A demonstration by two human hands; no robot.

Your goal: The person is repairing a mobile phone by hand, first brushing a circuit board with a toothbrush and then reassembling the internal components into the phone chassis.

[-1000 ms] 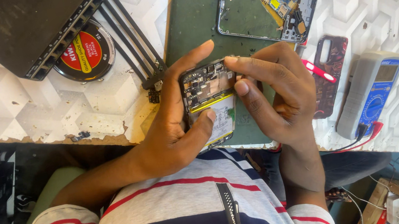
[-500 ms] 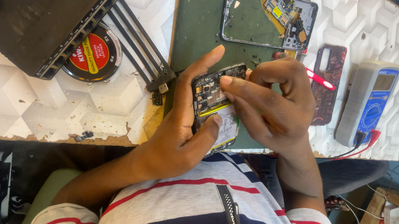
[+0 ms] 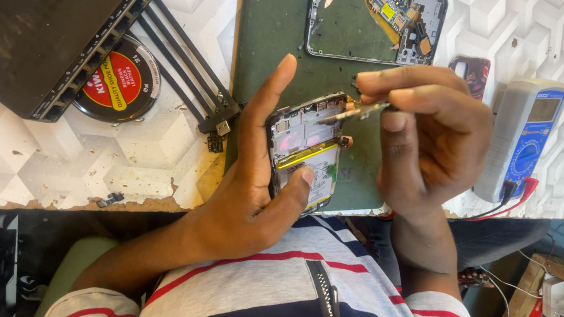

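Two hands work above a green mat [image 3: 276, 24] on a white patterned table [image 3: 34, 167]. Largest nearby is a black box [image 3: 30, 47], then an empty phone frame [image 3: 372, 16] and a blue meter [image 3: 525, 143]. The left hand [image 3: 255, 178] grips an opened phone [image 3: 307, 153] — held just over the mat's near edge — while the right hand [image 3: 429, 135] pinches tweezers [image 3: 354, 114], tip touching the phone's upper part.

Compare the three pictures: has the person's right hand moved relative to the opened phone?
Yes. The right hand has drawn back from over the opened phone toward the multimeter, now touching the phone only with tweezers.
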